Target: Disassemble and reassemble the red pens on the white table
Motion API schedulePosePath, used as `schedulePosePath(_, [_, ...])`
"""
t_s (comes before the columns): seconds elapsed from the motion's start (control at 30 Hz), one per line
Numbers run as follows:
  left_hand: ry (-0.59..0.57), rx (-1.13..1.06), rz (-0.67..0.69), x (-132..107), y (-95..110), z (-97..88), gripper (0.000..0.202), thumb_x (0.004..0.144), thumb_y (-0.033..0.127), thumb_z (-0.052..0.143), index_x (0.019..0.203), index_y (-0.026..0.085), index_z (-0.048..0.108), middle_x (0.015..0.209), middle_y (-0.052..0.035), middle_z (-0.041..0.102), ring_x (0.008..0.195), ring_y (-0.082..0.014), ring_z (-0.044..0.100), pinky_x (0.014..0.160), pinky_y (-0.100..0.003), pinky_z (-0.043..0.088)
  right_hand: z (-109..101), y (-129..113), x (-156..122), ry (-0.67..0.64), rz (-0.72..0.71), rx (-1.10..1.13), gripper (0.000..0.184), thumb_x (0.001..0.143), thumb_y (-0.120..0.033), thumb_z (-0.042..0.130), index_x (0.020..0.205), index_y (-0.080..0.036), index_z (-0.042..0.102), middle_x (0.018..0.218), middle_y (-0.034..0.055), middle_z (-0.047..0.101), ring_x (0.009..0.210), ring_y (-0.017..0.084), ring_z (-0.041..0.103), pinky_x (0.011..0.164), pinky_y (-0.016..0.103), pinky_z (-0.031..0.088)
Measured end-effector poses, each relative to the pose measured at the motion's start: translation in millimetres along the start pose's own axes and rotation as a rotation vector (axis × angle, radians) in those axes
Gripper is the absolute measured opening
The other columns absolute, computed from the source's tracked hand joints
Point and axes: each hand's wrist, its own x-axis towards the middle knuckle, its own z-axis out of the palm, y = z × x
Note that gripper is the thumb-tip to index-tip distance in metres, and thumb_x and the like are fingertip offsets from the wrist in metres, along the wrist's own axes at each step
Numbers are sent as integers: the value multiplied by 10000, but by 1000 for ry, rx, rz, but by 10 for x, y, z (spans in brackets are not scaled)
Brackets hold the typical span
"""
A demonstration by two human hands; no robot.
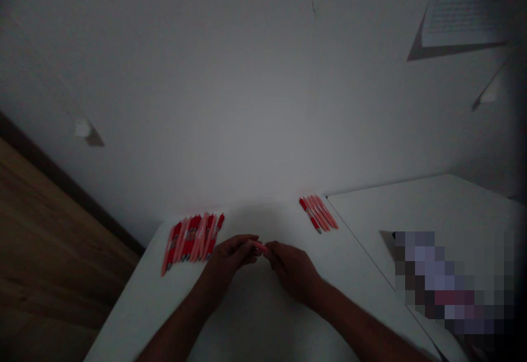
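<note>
Between my two hands, above the white table, is a pink pen. My left hand is closed around one end of it, and the fingers of my right hand pinch the other end. Much of the pen is hidden by my fingers. Left of my hands lies a large row of pink pens and red pens with grey tips, packed side by side. Beyond my right hand is a smaller row of several pink pens, with one red pen at its left side.
The white table stands against a pale wall. A seam separates it from another white tabletop at the right, where a pixelated area covers something. Brown wood shows at the left. A paper sheet hangs at upper right.
</note>
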Motion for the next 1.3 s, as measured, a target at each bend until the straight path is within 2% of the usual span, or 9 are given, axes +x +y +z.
schedulePosePath(0.07, [-49,140,30,16,6,-64,286,814,380,630,1013,183,686,941,-99,723,831,-211,665,755,-327,509,-30,9,-3,-8,-10,-57,328,990,-391,310,954,-207,579,812,44,660,702,158,599,628,251,356])
schedulePosePath(0.17, [-127,496,146,0,63,-120,265,859,399,559,977,201,688,765,-47,700,672,-168,625,662,-292,480,-81,25,-14,-27,-9,-144,335,982,-418,327,1005,-214,591,811,38,679,713,165,622,623,252,350])
schedulePosePath(0.27, [-192,804,279,-49,133,-131,251,903,398,487,954,221,658,840,-24,672,745,-162,594,691,-285,449,-119,40,-25,-70,-40,-204,341,984,-418,326,1003,-229,609,820,26,693,746,168,639,638,250,356])
schedulePosePath(0.4, [-240,979,368,-99,175,-132,265,951,371,391,922,216,603,875,-21,612,796,-159,558,731,-292,424,-129,49,-27,-109,-77,-222,330,981,-409,342,979,-230,618,857,20,701,788,167,649,662,247,374])
schedulePosePath(0.57, [-282,1045,369,-117,196,-153,280,969,360,337,890,213,561,884,-17,573,812,-159,540,746,-295,415,-117,38,-18,-132,-79,-242,352,987,-418,323,982,-231,621,881,21,707,800,173,653,667,255,386])
schedulePosePath(1.07, [-267,1036,304,-90,176,-179,275,954,331,364,775,198,527,759,11,576,705,-143,532,653,-263,376,-84,63,10,-173,-80,-290,298,976,-386,390,1063,-233,630,957,32,712,866,181,657,728,271,445])
schedulePosePath(1.13, [-263,1012,298,-85,171,-177,276,952,343,372,801,200,554,760,10,592,708,-142,541,654,-261,380,-81,65,14,-172,-77,-293,296,976,-385,390,1065,-234,629,959,29,711,864,180,658,724,270,447])
schedulePosePath(1.3, [-223,919,310,-81,176,-147,216,923,369,454,1021,235,592,900,-4,645,762,-138,563,680,-252,407,-94,62,19,-167,-86,-286,296,980,-377,379,1059,-233,625,979,24,709,874,180,656,729,269,447])
